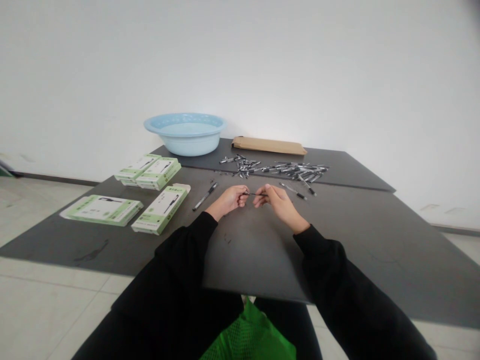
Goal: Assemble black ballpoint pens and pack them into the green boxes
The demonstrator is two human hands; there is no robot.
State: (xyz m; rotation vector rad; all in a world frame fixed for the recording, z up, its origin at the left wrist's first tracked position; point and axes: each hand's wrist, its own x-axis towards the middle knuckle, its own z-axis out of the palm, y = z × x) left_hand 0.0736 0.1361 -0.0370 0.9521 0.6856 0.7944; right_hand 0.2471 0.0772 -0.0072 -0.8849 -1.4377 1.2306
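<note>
My left hand [231, 199] and my right hand [279, 202] meet above the middle of the dark table [255, 250], both with closed fingers. A thin dark rod, which looks like a pen refill [258, 194], spans the gap between them. My right fingertips pinch one end; at the other, my left fingers close around a small dark end piece, mostly hidden. Just left of my left hand lies a clear-barrelled pen [205, 196] with a dark grip. Beyond my right hand another pen [293, 191] rests on the table, near a pile of similar pens [300, 171].
Small pen parts [243, 166] lie scattered beside the pile. At the back stand a light blue basin [187, 137] and a flat brown cardboard piece [268, 145]. Several green-and-white pen boxes occupy the left, including a near box [161, 209] and a flat-lying box [103, 210].
</note>
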